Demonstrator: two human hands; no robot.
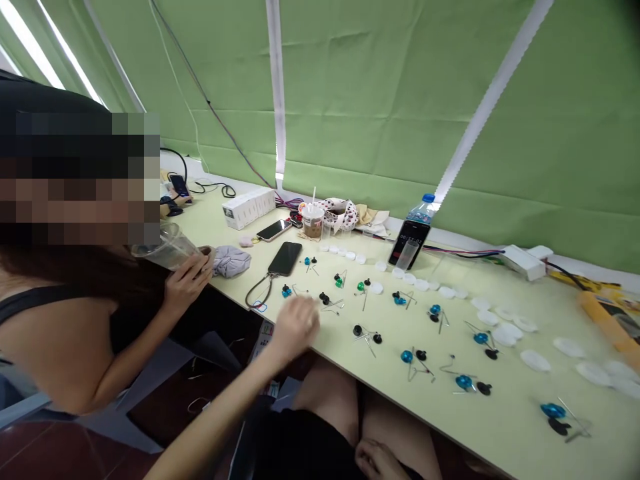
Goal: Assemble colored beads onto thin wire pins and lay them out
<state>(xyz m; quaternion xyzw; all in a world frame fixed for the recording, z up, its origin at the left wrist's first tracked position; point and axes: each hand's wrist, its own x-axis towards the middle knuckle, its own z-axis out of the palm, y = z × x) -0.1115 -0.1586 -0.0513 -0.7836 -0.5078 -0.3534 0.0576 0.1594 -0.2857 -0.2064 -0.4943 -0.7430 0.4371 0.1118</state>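
My left hand (297,323) hovers over the table's front edge, its fingers curled closed and smeared by motion; I cannot make out what is in them. Small sets of parts lie near it: a black knob-like piece (324,298) with thin metal rods, and a blue knob-like piece (286,292). My right hand (377,460) rests on my lap at the bottom, fingers loosely curled, with nothing visible in it. Farther right, more sets spread across the table (350,387), with blue pieces (464,382), black pieces (484,388), green pieces (361,286) and bent rods.
White discs (421,285) form a line behind the sets. A phone with a timer (410,243) leans on a bottle (423,210). Another phone (285,259), a drink cup (313,221) and a white box (249,207) stand leftward. A person (135,347) beside me holds a clear cup (167,248).
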